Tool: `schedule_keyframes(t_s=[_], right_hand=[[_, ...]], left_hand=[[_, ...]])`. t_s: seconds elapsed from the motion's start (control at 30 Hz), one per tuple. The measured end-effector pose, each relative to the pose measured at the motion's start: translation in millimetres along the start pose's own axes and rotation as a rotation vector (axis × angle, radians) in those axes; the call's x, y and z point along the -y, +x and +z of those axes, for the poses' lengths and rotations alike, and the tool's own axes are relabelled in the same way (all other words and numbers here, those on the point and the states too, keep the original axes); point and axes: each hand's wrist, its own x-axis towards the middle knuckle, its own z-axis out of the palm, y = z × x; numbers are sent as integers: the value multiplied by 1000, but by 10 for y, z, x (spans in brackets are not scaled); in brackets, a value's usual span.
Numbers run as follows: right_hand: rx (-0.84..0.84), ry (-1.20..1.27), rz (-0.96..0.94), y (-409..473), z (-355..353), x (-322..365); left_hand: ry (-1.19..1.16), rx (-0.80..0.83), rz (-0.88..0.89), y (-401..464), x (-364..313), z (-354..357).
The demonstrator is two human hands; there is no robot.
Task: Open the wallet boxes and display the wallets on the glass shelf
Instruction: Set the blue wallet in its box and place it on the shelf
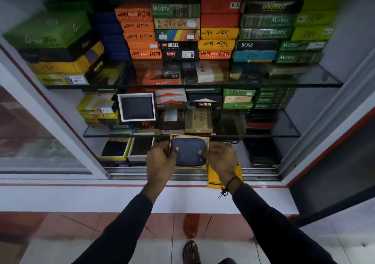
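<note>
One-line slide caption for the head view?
Both hands, left hand and right hand, hold an open yellow box showing a dark wallet.

Both hands [160, 160] on open wallet box [189, 153]

Matt dark wallet [188, 152], yellow card box [205, 142], glossy glass shelf [284, 134].

Just left of the left hand's fingers [162, 150], two open boxes [129, 149] sit on the cabinet floor [239, 154], while above the fingertips the lower glass shelf [284, 125] carries stacked boxes [203, 111], probably wallet boxes.
</note>
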Motion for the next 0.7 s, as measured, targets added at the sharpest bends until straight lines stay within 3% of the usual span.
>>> schedule_keyframes(t_s=[0.1, 0.27, 0.57, 0.7], right_hand=[[-70, 100, -28, 178, -138, 275], [-148, 142, 14, 640, -162, 623], [-118, 0, -5, 1244, 46, 950], [-82, 68, 36, 1255, -43, 895]], left_hand=[[-7, -104, 157, 203, -255, -55], [-15, -105, 187, 691, -594, 52], [122, -24, 40, 1329, -825, 264], [96, 7, 10, 1298, -774, 283]])
